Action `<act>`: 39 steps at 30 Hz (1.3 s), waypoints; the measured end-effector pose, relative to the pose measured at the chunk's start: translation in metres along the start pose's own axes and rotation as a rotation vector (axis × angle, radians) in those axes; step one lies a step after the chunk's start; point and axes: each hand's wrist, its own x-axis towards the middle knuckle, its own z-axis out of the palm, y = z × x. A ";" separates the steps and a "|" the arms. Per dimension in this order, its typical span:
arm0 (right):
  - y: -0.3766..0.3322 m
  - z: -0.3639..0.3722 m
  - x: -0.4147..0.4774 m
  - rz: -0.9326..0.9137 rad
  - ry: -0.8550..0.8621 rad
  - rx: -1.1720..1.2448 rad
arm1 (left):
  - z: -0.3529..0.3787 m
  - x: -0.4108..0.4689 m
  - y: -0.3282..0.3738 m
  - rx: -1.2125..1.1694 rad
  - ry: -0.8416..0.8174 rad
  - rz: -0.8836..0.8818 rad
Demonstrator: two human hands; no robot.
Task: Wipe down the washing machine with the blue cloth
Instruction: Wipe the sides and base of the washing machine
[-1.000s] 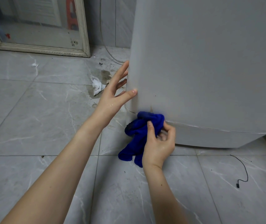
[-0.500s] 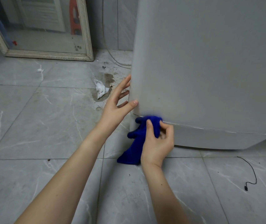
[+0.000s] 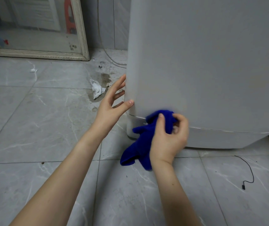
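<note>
The grey washing machine [image 3: 212, 66] fills the upper right and stands on the tiled floor. My right hand [image 3: 168, 139] grips the blue cloth [image 3: 140, 144] and holds its bunched top against the seam low on the machine's front, just right of the left corner. The rest of the cloth hangs down to the floor. My left hand [image 3: 112, 103] rests on the machine's left corner with fingers straight and spread, thumb on the front face.
A framed mirror [image 3: 37, 30] leans on the wall at the back left. A crumpled white tissue [image 3: 97, 90] lies by a dirty patch beside the machine. A thin black cable [image 3: 248, 173] lies on the floor at the right.
My right hand has moved the cloth to the right along the seam, away from the corner. My left hand stays on the corner.
</note>
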 end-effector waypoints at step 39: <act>0.030 -0.014 0.009 0.055 0.114 0.000 | -0.002 0.001 0.002 -0.015 -0.018 0.001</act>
